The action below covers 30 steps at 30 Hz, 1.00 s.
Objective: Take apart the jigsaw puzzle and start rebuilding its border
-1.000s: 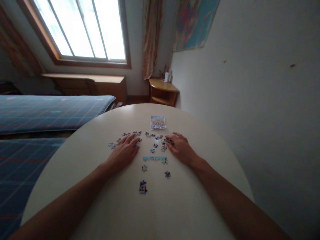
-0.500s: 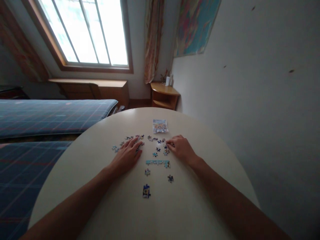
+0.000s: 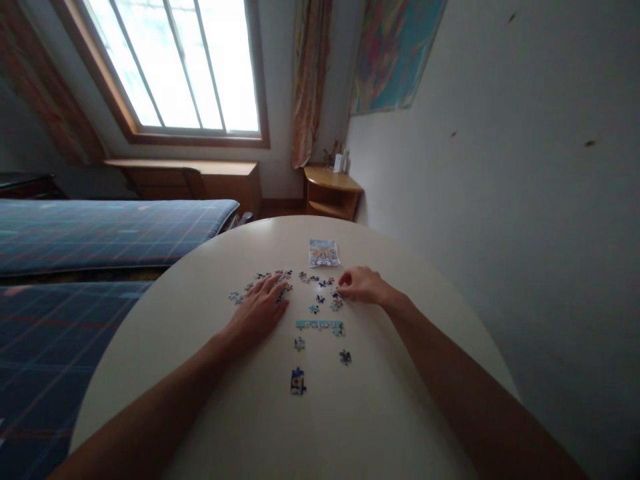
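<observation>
My left hand (image 3: 261, 309) lies flat and open on the round white table (image 3: 390, 407), its fingertips among several loose puzzle pieces (image 3: 273, 276). My right hand (image 3: 361, 285) is raised at the wrist with fingers curled in a pinch over the scattered pieces (image 3: 334, 301) at mid-table; what it pinches is too small to make out. A joined light-blue strip of pieces (image 3: 319, 325) lies between my hands. Nearer me sit three separate pieces: one (image 3: 299, 344), another (image 3: 345, 357) and a dark blue one (image 3: 298, 382).
A small picture card (image 3: 323, 253) lies at the table's far side. A white wall (image 3: 525, 200) runs close along the right. Two beds with blue plaid covers (image 3: 100, 230) stand left. A wooden corner shelf (image 3: 330, 190) and a window are beyond.
My right hand has lifted off the table and its fingers have curled from flat into a pinch. My left hand has stayed flat. The view has shifted slightly.
</observation>
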Available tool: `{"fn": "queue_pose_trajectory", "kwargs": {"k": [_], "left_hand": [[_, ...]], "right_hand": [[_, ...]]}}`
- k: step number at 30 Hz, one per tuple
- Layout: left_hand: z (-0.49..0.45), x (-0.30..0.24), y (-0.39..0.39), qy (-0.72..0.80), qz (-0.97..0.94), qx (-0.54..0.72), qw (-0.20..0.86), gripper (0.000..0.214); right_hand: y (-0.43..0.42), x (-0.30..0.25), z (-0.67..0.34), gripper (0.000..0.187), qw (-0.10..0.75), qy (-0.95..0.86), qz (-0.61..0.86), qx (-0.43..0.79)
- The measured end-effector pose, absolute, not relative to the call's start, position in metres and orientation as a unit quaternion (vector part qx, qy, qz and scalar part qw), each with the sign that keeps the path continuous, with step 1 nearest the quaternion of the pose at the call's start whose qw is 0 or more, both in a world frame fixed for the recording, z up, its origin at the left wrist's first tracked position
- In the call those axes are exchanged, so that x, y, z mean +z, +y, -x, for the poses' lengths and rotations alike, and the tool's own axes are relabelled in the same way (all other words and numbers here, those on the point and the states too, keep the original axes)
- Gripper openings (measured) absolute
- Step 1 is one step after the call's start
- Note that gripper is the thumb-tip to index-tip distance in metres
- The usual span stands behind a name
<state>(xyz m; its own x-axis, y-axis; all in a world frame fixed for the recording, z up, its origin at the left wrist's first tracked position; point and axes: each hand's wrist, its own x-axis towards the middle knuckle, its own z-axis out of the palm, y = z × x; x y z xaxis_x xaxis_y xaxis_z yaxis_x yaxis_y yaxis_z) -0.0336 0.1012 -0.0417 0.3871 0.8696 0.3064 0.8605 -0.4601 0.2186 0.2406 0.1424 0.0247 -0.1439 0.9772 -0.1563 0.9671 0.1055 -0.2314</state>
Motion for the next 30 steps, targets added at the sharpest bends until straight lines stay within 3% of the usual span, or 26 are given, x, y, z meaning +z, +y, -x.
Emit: {"fn": "queue_pose_trajectory", "kwargs": {"k": [16, 21, 30], "left_hand": [[0.034, -0.027, 0.097, 0.524, -0.831, 0.184, 0.028, 0.044], [0.041, -0.010, 0.091, 0.484, -0.851, 0.188, 0.083, 0.039], [0.030, 0.011, 0.067, 0.378, -0.897, 0.099, 0.207, 0.021]], "right_hand": [[0.140, 0.029, -0.239, 0.019, 0.025, -0.747, 0.650, 0.139], [0.126, 0.030, -0.237, 0.029, 0.049, -0.754, 0.643, 0.125], [0.126, 0.025, -0.234, 0.022, 0.021, -0.734, 0.666, 0.129]]}}
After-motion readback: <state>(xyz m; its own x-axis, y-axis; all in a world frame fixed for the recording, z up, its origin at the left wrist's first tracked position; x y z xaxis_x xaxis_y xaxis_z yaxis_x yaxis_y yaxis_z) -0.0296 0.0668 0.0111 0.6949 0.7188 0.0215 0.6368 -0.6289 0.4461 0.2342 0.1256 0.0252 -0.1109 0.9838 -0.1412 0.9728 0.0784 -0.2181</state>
